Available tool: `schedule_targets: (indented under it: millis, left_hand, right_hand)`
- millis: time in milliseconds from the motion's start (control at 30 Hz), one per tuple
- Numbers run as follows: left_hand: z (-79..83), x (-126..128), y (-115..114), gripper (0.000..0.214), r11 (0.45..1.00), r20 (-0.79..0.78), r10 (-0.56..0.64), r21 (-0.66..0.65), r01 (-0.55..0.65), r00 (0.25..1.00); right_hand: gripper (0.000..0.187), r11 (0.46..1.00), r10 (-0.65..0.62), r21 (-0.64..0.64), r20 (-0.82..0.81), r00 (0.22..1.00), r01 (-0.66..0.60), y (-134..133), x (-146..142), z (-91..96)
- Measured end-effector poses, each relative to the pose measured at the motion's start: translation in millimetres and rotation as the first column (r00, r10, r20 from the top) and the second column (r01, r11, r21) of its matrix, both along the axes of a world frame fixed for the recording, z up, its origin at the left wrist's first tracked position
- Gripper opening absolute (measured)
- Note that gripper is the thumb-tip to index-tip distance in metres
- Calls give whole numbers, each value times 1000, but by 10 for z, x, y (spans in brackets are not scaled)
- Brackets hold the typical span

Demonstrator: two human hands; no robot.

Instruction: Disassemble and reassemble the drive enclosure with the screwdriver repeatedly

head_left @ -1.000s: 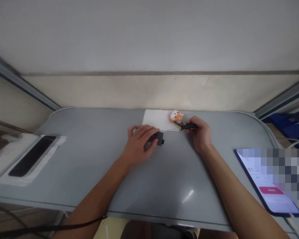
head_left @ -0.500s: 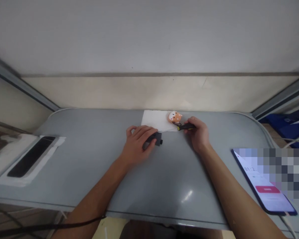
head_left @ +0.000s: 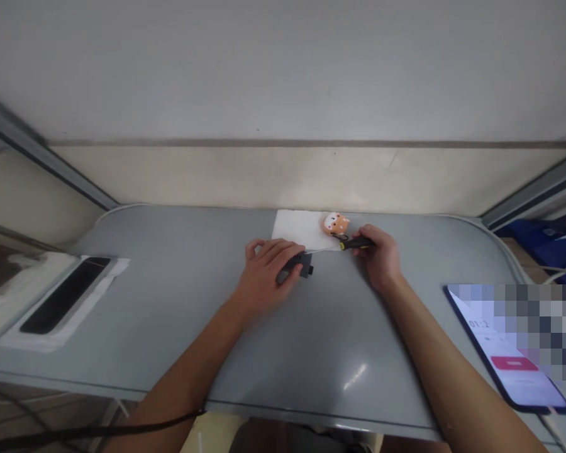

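My left hand (head_left: 268, 270) lies over a small dark grey device (head_left: 302, 264) on the grey table (head_left: 179, 277), fingers curled on it and pressing it down. My right hand (head_left: 380, 254) grips a small screwdriver (head_left: 353, 243) with a black and yellow handle. Its thin shaft points left and its tip reaches the device's top edge. Just behind the screwdriver sits a small orange and white animal figure (head_left: 335, 223) on a white sheet (head_left: 298, 228).
A black phone (head_left: 65, 293) rests on white padding at the table's left end. A second phone with a lit screen (head_left: 512, 352) lies at the right, cable attached. A wall runs close behind the table. A black cord hangs below the front edge.
Both hands stay in the same grip on the device and screwdriver. Only the head camera has shifted slightly.
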State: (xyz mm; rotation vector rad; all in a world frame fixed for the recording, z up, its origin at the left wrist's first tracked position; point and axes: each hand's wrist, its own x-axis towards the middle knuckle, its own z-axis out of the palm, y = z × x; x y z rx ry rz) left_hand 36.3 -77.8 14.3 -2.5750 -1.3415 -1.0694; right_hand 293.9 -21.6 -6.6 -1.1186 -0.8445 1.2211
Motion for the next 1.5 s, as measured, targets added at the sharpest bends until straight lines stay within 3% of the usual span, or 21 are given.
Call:
schedule_targets:
  millis: [400, 667, 1000, 1500]
  left_hand:
    - [-9, -12, 4, 23, 999, -11, -18, 32, 19, 1000]
    - [-16, -33, 0, 27, 1000, -47, -7, -1, 6, 999]
    - [-11, -23, 10, 22, 997, -32, -32, 75, 34, 999]
    - [6, -36, 17, 19, 996, -49, -46, 79, 50, 998]
  right_hand:
    - [20, 999, -1, 45, 5, 1000, 1, -8, -19, 4]
    - [25, 993, -41, 115, 108, 993, 29, -31, -1, 28]
    - [25, 992, -77, 104, 113, 991, 65, -31, 15, 51]
    - [25, 989, -77, 131, 109, 991, 63, -26, 60, 93]
